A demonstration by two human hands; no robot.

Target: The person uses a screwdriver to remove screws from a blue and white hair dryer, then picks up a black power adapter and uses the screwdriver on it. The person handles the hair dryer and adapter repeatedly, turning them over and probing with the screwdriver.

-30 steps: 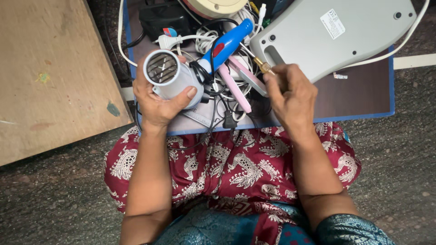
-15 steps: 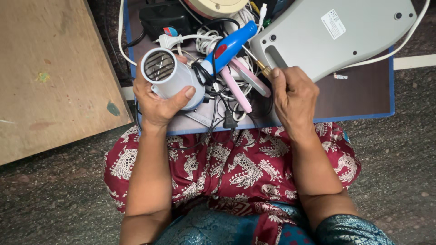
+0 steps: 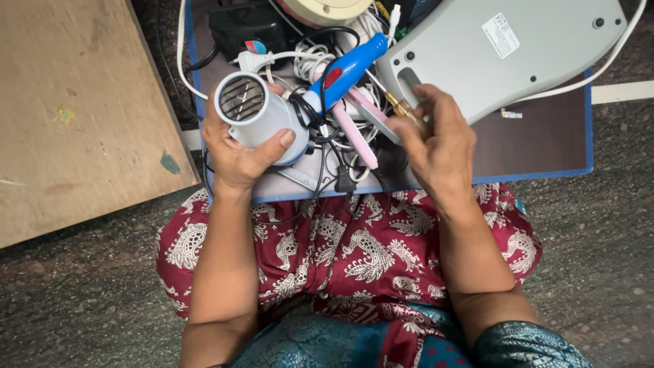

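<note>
My left hand (image 3: 235, 153) is boxed in: hair dryer (image 3: 262, 116) in the palm, tangle of cords (image 3: 320, 61) just beyond it, wooden board (image 3: 75, 109) close on the outer side. My right hand (image 3: 439, 143) sits against the grey appliance base (image 3: 504, 51), which blocks the way forward. Between the 2 hands, the pink tool (image 3: 357, 133) and black plug (image 3: 343, 182) clutter the gap. Free room: bare brown tray surface (image 3: 538, 140) to the right, and the floor (image 3: 599, 225) past its blue edge.

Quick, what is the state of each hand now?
Left hand: closed around the white hair dryer.
Right hand: closed on a screwdriver.
</note>
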